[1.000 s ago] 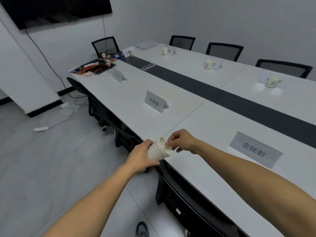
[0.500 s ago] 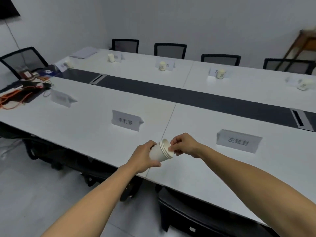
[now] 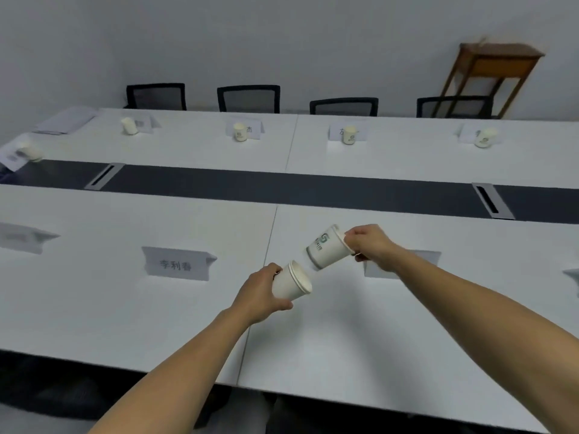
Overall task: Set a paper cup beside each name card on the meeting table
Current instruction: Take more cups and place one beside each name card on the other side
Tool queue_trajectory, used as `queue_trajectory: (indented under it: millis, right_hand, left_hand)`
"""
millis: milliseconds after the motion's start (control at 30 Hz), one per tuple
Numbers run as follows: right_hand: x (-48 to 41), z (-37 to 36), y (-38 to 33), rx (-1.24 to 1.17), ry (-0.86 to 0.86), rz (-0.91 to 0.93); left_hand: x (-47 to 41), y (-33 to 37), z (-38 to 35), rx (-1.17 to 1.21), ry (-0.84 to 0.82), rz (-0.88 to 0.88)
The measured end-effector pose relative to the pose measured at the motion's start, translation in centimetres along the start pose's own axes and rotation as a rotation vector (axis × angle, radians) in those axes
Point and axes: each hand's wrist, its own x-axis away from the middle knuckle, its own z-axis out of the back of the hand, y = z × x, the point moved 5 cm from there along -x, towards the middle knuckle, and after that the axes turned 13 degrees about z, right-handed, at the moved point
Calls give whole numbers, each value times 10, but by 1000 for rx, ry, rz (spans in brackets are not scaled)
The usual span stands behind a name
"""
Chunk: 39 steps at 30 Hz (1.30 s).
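Head view: right hand (image 3: 368,244) pinched on rim of single paper cup (image 3: 327,246), cup tilted sideways, clear of the table (image 3: 94,308), just left of the near name card (image 3: 404,264) half hidden behind wrist. Left hand (image 3: 261,294) wrapped round nested stack of cups (image 3: 293,280), mouth tilted toward the right, held above tabletop. Gap between loose cup and stack, not touching.

Far side: 4 cups already standing by far cards (image 3: 247,129), one more at the left end, blurred. Near side: card w/ printed name (image 3: 178,264) and blurred card at far left (image 3: 22,238), both w/o cups.

Risks, as judged: rim pinch thin, so cup could slip or crumple if squeezed. Tilted now, so needs righting before set-down, else lands on edge & rolls. Light empty cup, easy to knock over on release or w/ forearm passing. Could bump folded card & shift it. Stack gripped loosely at angle; top cup might slide out.
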Motion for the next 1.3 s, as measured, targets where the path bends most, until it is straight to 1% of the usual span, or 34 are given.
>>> queue_trajectory:
  millis: [133, 200, 333, 467, 567, 733, 833, 967, 1067, 1167, 1300]
  right_hand:
    - [-56, 75, 29, 9, 313, -82]
    - [-79, 102, 61, 30, 410, -170]
    - [-102, 130, 121, 36, 493, -348]
    - [-119, 143, 164, 67, 525, -486]
    - [-131, 149, 187, 117, 510, -528]
    - [-135, 150, 193, 134, 495, -556]
    - [-128, 151, 180, 189, 499, -541]
    - [-116, 142, 146, 313, 499, -437]
    - [-114, 118, 112, 319, 449, -348]
    - [-112, 75, 79, 340, 343, -248]
    - [-101, -4, 34, 410, 201, -132]
  left_hand:
    - [-42, 16, -9, -55, -36, 23]
    - [-62, 23, -23, -72, -72, 35]
    - [-89, 28, -56, -125, -151, 63]
    - [-110, 29, -81, -165, -205, 93]
    - [-121, 28, -89, -181, -218, 109]
    - [-134, 24, -93, -196, -224, 128]
    - [-134, 24, -91, -196, -217, 118]
    - [-128, 19, -75, -177, -190, 106]
    - [-118, 9, -53, -125, -151, 109]
    - [-101, -11, -27, -84, -109, 111]
    - [-69, -55, 14, -47, -41, 128]
